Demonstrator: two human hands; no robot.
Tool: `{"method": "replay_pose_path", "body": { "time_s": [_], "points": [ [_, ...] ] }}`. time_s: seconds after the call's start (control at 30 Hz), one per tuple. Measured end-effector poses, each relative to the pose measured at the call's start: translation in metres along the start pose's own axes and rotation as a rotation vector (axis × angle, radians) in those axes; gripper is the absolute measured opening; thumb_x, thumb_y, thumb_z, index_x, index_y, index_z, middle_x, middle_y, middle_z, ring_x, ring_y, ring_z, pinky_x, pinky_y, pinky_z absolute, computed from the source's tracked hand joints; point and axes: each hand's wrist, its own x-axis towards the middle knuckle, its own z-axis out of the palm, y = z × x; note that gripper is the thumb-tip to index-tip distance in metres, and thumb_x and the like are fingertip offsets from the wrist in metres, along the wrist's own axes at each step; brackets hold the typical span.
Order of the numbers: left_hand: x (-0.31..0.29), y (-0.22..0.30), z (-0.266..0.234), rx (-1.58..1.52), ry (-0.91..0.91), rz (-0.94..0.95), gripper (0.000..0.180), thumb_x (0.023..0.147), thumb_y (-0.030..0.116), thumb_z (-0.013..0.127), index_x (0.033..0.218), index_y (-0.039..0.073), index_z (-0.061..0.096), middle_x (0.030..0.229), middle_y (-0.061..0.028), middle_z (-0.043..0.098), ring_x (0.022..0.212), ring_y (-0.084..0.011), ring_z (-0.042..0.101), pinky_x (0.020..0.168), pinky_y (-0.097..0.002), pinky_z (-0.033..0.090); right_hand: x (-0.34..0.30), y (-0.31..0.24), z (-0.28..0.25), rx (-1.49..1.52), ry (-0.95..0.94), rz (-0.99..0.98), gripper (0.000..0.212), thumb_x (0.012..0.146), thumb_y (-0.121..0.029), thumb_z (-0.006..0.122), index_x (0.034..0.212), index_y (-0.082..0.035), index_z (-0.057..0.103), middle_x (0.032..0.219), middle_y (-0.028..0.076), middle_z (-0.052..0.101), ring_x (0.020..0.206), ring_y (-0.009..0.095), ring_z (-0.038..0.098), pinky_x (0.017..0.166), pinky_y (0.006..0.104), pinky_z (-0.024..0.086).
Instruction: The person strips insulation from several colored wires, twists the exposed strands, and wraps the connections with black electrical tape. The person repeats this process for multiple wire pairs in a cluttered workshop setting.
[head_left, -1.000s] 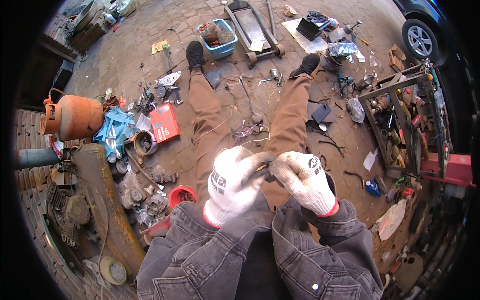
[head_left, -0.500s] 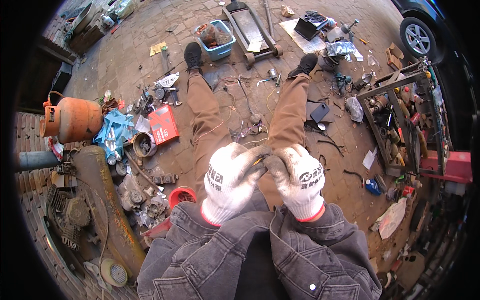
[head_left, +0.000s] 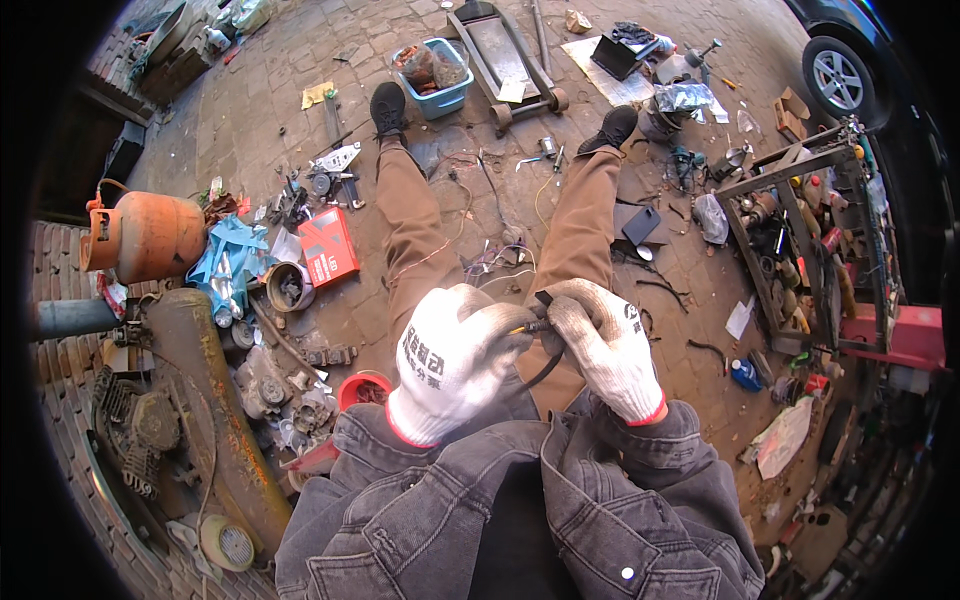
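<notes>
Both my hands wear white knit gloves with dark print and red cuffs, and they meet above my lap. My left hand (head_left: 455,350) is closed, pinching a thin wire with a short yellow stretch (head_left: 518,330) showing at its fingertips. Close against it, my right hand (head_left: 598,340) is closed on a dark strip (head_left: 544,370), possibly tape or cable, whose tail curves down between the gloves. A dark end also pokes up at the right fingertips. The fingers hide most of the joined part. Loose thin wires (head_left: 500,262) lie on the ground between my legs.
Left are an orange gas cylinder (head_left: 160,238), red box (head_left: 328,246), red bowl (head_left: 365,390) and rusty tank (head_left: 205,400). Ahead stand a blue basket (head_left: 440,98) and floor jack (head_left: 503,65). Right are a phone (head_left: 641,226), a cluttered metal frame (head_left: 790,160) and a car wheel (head_left: 836,78).
My hands have turned and drawn slightly apart at the fingertips. The dark strip's tail and upper end now show between them; my left glove shifted a little left and my right glove tilted.
</notes>
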Motion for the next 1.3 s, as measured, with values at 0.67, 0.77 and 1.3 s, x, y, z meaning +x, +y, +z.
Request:
{"method": "replay_pose_path", "body": {
  "time_s": [0.67,0.77,1.3],
  "points": [
    [0.001,0.005,-0.014,-0.253,-0.084,-0.227,0.021,0.072,0.010,0.080,0.091,0.007,0.073,0.082,-0.0084,0.062,0.074,-0.0257,0.063,0.065,-0.0363,0.049,0.006,-0.013,-0.012,0.201,-0.200,0.031,0.021,0.085,-0.009,0.071,0.103,0.002,0.073,0.086,0.004,0.073,0.075,0.008,0.064,0.068,0.0250,0.051],
    [0.003,0.009,-0.008,-0.094,0.036,-0.121,0.023,0.069,0.010,0.081,0.091,0.008,0.072,0.079,-0.0070,0.062,0.071,-0.0259,0.061,0.065,-0.0379,0.047,0.004,-0.015,-0.007,-0.045,-0.060,-0.166,0.019,0.085,-0.008,0.070,0.101,0.002,0.073,0.083,0.004,0.072,0.071,0.008,0.063,0.065,0.0248,0.051],
    [-0.005,0.007,0.028,-0.336,0.034,0.115,0.014,0.073,0.018,0.073,0.085,0.013,0.071,0.077,-0.0029,0.063,0.070,-0.0232,0.061,0.064,-0.0373,0.047,0.054,0.047,-0.050,0.757,1.056,0.206,0.030,0.096,-0.042,0.068,0.094,-0.013,0.061,0.070,-0.004,0.052,0.054,0.008,0.046,0.050,0.0227,0.038]
  ]
}}
